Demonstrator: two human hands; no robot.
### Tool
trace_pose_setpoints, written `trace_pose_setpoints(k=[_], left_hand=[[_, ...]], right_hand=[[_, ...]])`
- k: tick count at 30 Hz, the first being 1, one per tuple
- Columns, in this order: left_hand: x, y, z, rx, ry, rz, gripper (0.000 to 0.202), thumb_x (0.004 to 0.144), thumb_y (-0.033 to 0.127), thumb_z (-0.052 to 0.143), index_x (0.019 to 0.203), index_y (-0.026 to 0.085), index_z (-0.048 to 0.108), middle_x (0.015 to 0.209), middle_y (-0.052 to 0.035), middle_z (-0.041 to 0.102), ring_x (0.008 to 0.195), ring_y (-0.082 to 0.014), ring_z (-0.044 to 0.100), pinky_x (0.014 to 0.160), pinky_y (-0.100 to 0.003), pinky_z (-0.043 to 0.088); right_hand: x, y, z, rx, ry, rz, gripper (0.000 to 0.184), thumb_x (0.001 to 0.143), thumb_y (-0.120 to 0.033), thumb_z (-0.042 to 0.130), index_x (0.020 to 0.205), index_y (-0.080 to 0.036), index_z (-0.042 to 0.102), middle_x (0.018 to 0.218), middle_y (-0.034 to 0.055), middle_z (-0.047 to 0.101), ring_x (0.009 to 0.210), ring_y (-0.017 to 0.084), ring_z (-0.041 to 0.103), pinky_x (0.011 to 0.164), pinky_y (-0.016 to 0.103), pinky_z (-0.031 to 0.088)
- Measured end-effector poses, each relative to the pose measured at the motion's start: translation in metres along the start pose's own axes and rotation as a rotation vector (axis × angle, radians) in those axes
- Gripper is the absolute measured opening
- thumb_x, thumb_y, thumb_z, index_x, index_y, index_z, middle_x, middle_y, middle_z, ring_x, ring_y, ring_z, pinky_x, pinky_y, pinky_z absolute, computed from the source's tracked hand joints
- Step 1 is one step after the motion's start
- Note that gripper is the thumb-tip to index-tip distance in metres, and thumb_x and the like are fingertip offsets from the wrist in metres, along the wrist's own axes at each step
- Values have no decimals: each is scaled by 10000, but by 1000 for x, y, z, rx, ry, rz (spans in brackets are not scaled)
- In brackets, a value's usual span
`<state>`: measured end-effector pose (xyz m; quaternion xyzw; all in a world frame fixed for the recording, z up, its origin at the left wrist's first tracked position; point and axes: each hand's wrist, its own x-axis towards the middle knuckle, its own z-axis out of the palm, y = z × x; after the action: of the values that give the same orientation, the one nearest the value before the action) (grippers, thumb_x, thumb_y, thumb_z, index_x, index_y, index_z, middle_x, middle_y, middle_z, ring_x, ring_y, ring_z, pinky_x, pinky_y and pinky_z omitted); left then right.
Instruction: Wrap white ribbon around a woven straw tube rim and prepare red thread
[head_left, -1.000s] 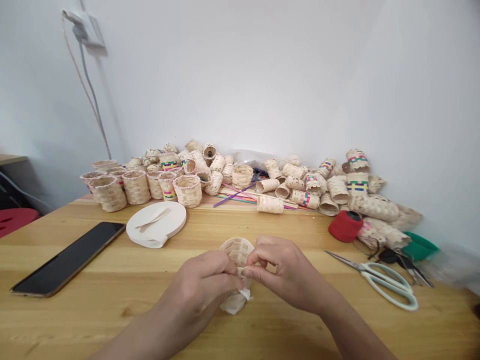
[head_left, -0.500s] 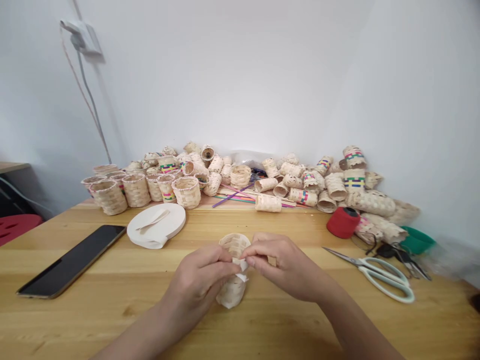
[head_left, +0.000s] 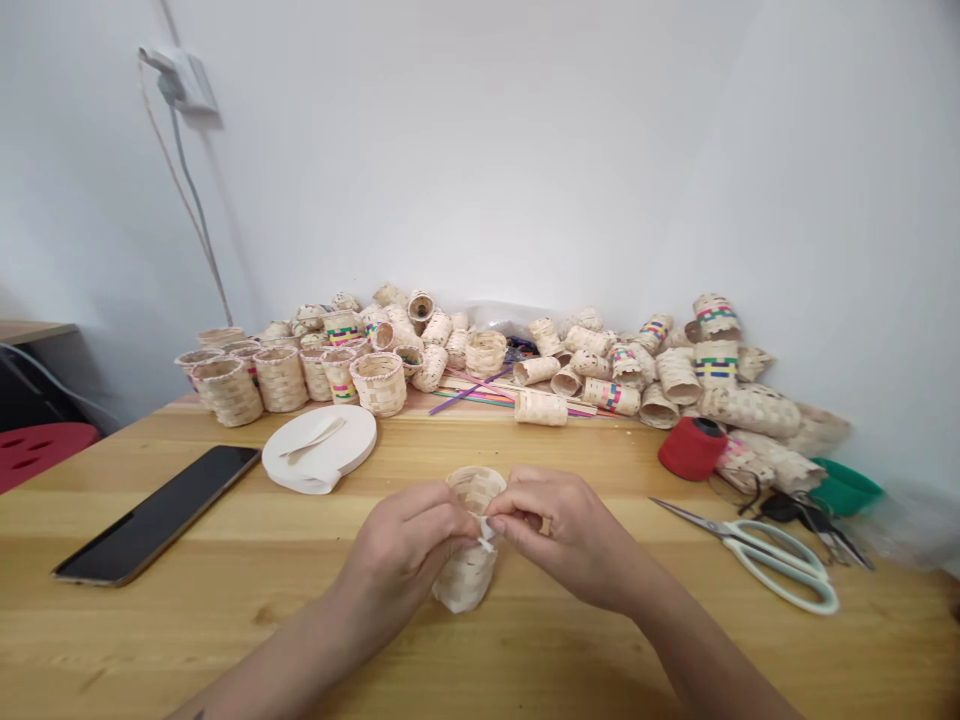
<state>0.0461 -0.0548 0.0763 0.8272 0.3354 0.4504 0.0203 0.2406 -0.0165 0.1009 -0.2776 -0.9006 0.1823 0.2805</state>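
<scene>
Head view: one small pale woven basket point(head_left: 469, 575), open-topped and tilted, is pinched at its rim by the closed fingers of two hands, left hand point(head_left: 409, 545) and right hand point(head_left: 566, 530), at table centre, one scissors point(head_left: 765, 560) at 3 o'clock.

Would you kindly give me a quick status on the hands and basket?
Left hand and right hand both pinching the basket at its rim. Basket above table. Nothing in the way.

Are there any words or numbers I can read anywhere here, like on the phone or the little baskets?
No words or numbers can be read.
The phone has a dark, blank screen.
The small woven basket in both hands shows only weave.
The red thread spool and scissors show no label.
</scene>
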Motion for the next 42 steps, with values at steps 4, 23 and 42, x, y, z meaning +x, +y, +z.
trace_pose_setpoints(k=[4, 23, 42], left_hand=[[1, 3, 0, 1, 8, -23, 160, 886, 123, 529, 769, 163, 630, 691, -18, 618, 634, -117, 579, 574, -195, 422], [4, 12, 7, 26, 55, -146, 140, 843, 86, 553, 733, 162, 598, 680, -5, 590, 621, -119, 551, 568, -206, 401], [14, 2, -13, -56, -12, -212, 150, 875, 182, 551, 911, 191, 696, 902, -55, 693, 828, -164, 633, 711, -248, 495]], right_hand=[[0, 1, 1, 10, 11, -6, 138, 856, -117, 579, 785, -178, 679, 670, -26, 562, 626, 100, 503, 578, 205, 333], [-4, -5, -10, 66, -84, 9, 173, 813, -79, 548, 871, -176, 680, 749, -12, 584, 697, 118, 521, 640, 215, 370], [-1, 6, -1, 86, -37, 27, 221, 806, -61, 524, 852, -190, 697, 687, -29, 532, 641, 103, 502, 585, 202, 342]])
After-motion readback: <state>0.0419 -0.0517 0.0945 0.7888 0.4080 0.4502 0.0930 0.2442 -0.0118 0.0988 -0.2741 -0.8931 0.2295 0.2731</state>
